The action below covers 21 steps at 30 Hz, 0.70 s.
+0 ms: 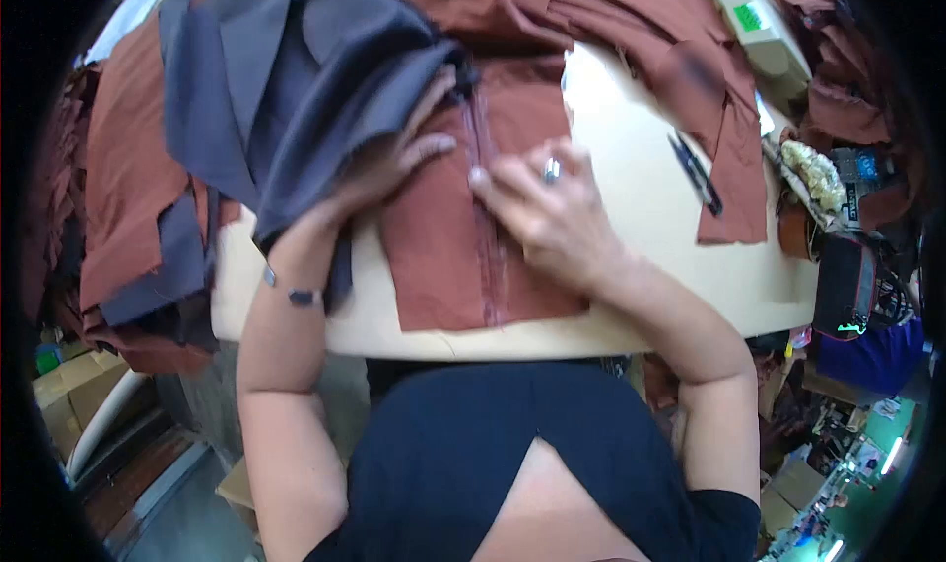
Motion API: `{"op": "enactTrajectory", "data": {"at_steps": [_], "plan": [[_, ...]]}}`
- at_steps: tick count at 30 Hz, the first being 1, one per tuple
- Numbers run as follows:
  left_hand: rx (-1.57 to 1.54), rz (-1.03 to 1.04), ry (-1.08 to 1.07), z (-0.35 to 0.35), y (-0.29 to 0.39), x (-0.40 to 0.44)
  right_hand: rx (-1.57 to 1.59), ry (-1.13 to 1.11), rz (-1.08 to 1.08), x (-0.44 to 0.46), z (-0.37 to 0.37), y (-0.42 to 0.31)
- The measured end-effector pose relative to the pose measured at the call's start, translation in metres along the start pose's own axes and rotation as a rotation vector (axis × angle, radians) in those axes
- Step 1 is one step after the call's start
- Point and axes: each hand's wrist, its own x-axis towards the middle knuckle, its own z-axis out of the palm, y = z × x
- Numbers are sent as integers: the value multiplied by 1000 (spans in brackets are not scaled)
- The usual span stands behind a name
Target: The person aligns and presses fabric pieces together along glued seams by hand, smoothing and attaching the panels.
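Observation:
A reddish-brown fabric panel [429, 257] lies on the table in front of me, with a seam [483, 237] running down its middle. My left hand [394, 168] rests on the panel left of the seam, thumb and fingers stretched out, partly covered by dark grey fabric [335, 99] draped over the wrist. My right hand [547, 202], with a ring on one finger, presses at the seam from the right. Its fingers are curled in, and a pale tip touches the seam line. Whether anything small is held there is blurred.
Black thread snips [698, 173] lie right of the panel, beside a brown fabric strip [737, 198]. More brown pieces [128, 198] hang over the table's left side. A pale tabletop [631, 296] curves toward me. Bundled cloth and a dark pouch [845, 281] crowd the right.

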Motion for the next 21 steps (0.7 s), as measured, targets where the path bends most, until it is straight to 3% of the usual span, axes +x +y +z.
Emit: {"op": "enactTrajectory", "data": {"at_steps": [1,3,6,7,9,10,11,14,18,21], "plan": [[31,-60,-37,-6,10,1,-16,-13,-46,-4,-4,-4],[140,15,2,-2,5,1,253,-80,-71,-3,-16,-4],[-73,-73,19,-2,7,3,275,133,-17,28,-24,20],[-94,-89,95,0,10,3,308,119,75,44,-28,34],[172,-74,214,6,6,4,325,208,153,79,-19,70],[33,-62,255,11,4,3,333,224,217,96,-12,85],[279,-38,261,2,14,3,343,238,280,113,-4,97],[243,-46,227,6,13,-7,251,280,398,158,23,122],[158,-8,219,8,13,-9,119,46,463,198,29,115],[120,40,230,14,7,-9,209,106,520,200,27,109]]}}
